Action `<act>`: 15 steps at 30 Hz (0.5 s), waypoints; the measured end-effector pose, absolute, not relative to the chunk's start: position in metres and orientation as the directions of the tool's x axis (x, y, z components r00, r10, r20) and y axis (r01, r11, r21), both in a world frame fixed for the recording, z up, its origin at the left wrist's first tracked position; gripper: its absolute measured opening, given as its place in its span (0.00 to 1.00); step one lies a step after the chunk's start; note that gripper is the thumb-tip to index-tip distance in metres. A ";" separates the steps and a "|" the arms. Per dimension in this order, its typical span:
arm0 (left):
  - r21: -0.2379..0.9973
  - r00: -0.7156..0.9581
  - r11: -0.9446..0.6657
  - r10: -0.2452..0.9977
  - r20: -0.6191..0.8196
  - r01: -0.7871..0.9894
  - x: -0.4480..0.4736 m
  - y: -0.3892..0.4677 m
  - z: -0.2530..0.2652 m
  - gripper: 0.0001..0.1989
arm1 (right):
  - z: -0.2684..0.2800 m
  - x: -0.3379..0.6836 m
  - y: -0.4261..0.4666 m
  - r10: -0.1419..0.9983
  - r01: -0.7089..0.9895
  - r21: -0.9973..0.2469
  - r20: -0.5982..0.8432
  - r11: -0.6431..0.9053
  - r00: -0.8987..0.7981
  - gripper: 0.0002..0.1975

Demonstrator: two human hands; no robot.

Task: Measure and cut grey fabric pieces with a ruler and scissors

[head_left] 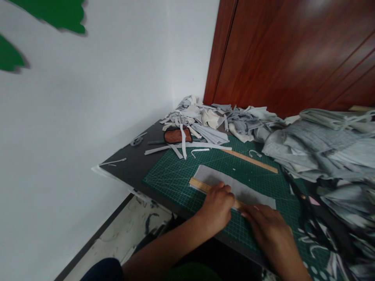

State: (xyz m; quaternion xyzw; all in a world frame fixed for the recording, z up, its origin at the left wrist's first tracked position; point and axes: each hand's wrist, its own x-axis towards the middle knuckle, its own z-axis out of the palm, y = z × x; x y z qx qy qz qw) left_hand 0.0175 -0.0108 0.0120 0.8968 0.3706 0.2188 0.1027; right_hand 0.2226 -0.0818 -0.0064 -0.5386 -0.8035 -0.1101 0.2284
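a flat, grey oblong cloth [243, 190], thin wooden ruler [199, 184] along its near edge.

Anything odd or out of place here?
Mostly clutter: a pale strip lies across the reddish-brown object, and dark scissors sit among scraps at right. Loose bits litter the floor, which looks untidy. The grey cloth under the wooden ruler shows no obvious damage.

On my feed I make out a dark navy sleeve [102, 270], its edge rounded, ending where the bare left forearm [166, 246] begins. A dark green garment [191, 272] shows as a low curve at the bottom edge, too shadowed for me to read any detail. The left hand [218, 205] and right hand [271, 232] are bare, wrists included.
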 end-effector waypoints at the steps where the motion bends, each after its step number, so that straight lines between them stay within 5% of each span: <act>1: 0.346 0.627 -0.705 0.709 0.323 0.619 0.018 -0.010 0.011 0.06 | -0.008 0.224 -0.082 0.821 0.919 -0.056 0.472 0.391 -0.320 0.21; 15: 0.311 0.628 -0.701 0.713 0.313 0.642 0.022 -0.015 0.014 0.05 | -0.016 0.268 -0.071 0.796 0.850 -0.019 0.362 0.527 -0.486 0.16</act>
